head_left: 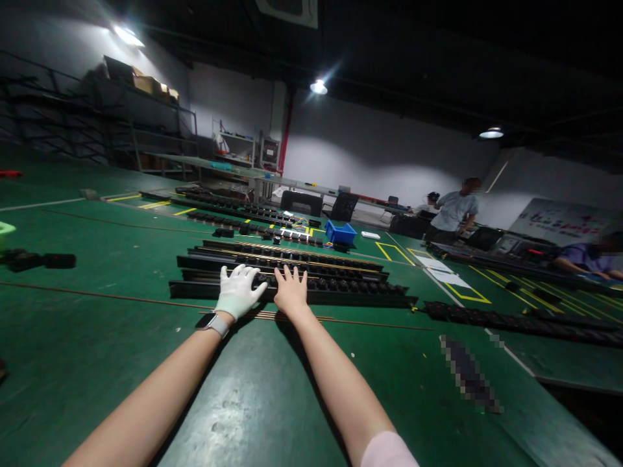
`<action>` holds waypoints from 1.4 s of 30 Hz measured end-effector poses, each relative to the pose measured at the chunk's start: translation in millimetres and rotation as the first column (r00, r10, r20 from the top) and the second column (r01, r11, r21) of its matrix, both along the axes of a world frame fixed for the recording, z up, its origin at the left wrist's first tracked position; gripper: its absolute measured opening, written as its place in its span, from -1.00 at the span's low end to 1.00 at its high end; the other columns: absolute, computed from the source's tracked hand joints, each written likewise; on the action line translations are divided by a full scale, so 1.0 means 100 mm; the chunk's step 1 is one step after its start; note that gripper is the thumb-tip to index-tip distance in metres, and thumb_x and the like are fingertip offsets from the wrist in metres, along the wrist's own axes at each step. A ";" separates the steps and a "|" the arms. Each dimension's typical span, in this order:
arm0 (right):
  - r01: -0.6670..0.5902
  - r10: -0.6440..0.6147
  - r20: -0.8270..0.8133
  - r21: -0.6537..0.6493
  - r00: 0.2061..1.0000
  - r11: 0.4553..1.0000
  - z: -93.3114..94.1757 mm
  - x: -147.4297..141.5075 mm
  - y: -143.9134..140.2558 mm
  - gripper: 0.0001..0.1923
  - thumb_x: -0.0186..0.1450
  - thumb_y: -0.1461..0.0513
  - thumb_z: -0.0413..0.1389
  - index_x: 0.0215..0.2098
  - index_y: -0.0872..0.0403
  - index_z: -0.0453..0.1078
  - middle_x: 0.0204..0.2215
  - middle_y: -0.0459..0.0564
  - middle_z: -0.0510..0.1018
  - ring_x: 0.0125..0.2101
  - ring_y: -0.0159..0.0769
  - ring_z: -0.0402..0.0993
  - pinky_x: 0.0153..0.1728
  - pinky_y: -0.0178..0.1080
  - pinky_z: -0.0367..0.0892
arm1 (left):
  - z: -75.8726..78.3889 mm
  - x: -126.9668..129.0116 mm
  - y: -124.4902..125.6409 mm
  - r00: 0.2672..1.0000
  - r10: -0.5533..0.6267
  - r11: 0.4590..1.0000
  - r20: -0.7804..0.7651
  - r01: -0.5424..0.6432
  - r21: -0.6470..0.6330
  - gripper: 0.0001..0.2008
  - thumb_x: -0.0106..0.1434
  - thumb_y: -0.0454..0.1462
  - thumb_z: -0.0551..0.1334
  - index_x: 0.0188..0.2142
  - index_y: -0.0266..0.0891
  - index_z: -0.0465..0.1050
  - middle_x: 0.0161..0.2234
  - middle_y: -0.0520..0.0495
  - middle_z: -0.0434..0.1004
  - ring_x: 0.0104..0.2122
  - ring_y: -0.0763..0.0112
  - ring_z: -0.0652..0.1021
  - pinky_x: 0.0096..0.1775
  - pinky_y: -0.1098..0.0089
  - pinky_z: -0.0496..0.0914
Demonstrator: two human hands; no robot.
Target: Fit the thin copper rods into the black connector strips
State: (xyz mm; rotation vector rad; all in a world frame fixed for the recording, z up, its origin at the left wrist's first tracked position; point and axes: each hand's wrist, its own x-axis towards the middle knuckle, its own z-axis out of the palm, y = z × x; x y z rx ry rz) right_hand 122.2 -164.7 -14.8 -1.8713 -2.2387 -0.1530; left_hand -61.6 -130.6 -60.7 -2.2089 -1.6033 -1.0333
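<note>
A long black rail (341, 295) lined with small black blocks lies across the green table (121, 363), nearest of several like rails stacked side by side. Both hands rest on its left part. The left hand (238, 290), in a white glove with a watch (213, 322) at the wrist, lies flat with fingers spread over the blocks; whether any fingertip grips one is too small to tell. The right hand (291, 290), bare, lies just beside it, fingers apart and stretched forward onto the same rail, clamped on nothing that can be seen. Thin copper-coloured strips (302, 318) run along the table under the wrists, their ends trailing off left and right. Behind the near rail stand further rails (292, 254) with brass-coloured lines along them, and well beyond those more rows of dark parts (243, 211), blurred by distance. A blue bin (340, 232) sits near the far rows. To the right another dark rail (516, 320) runs off toward the frame edge, cut off there. A pixelated patch (470, 375) hides something on the table at lower right. On the left, dark parts (36, 261) lie well apart from the hands. Two people (455, 211) stand at the far end; a third, in purple (588, 256), is cut by the right edge.
</note>
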 end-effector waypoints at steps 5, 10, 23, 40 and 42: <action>-0.028 0.029 0.045 -0.032 0.999 0.999 0.02 0.07 0.02 -0.16 0.44 0.21 0.14 0.63 -0.17 0.02 0.60 0.02 0.05 0.58 0.11 -0.14 0.50 0.32 -0.28 | -0.02 0.00 0.02 1.000 0.008 1.000 0.006 -0.008 -0.013 -0.52 0.41 0.09 0.21 0.16 -0.05 0.59 0.22 -0.27 0.62 0.36 -0.14 0.41 0.46 -0.36 -0.22; -0.050 0.052 0.043 -0.042 0.998 0.998 0.04 0.11 0.02 -0.12 0.42 0.23 0.15 0.63 -0.18 -0.01 0.61 -0.03 0.01 0.59 0.07 -0.16 0.51 0.28 -0.27 | -0.01 0.00 0.01 1.000 0.002 1.000 0.013 -0.002 -0.005 -0.53 0.41 0.09 0.21 0.16 -0.04 0.59 0.22 -0.25 0.63 0.36 -0.13 0.41 0.47 -0.34 -0.22; 0.010 -0.009 0.030 -0.049 1.000 0.999 0.03 0.43 -0.05 -0.12 0.39 0.29 0.08 0.64 -0.13 0.00 0.61 -0.07 0.02 0.58 0.04 -0.14 0.52 0.27 -0.26 | 0.03 0.01 -0.02 1.000 0.012 1.000 0.010 -0.012 -0.002 -0.52 0.41 0.07 0.20 0.15 -0.11 0.59 0.22 -0.29 0.61 0.35 -0.13 0.41 0.44 -0.26 -0.01; -0.008 0.008 0.009 -0.006 1.000 1.000 -0.04 0.79 -0.05 -0.04 0.32 0.38 0.11 0.63 -0.14 0.01 0.60 -0.09 0.06 0.58 -0.06 -0.14 0.53 0.18 -0.20 | 0.03 0.00 -0.01 0.999 0.029 1.000 -0.024 -0.029 0.001 -0.47 0.43 0.08 0.16 0.18 -0.16 0.57 0.23 -0.30 0.59 0.35 -0.10 0.42 0.31 -0.09 0.24; -0.019 0.019 0.009 -0.019 1.000 1.000 -0.01 0.83 -0.03 -0.03 0.30 0.39 0.12 0.63 -0.13 0.03 0.60 -0.10 0.07 0.58 -0.05 -0.12 0.54 0.19 -0.20 | 0.04 0.00 -0.02 0.999 0.031 1.000 -0.024 -0.031 0.001 -0.47 0.43 0.08 0.16 0.18 -0.16 0.57 0.24 -0.30 0.59 0.36 -0.10 0.41 0.32 -0.09 0.24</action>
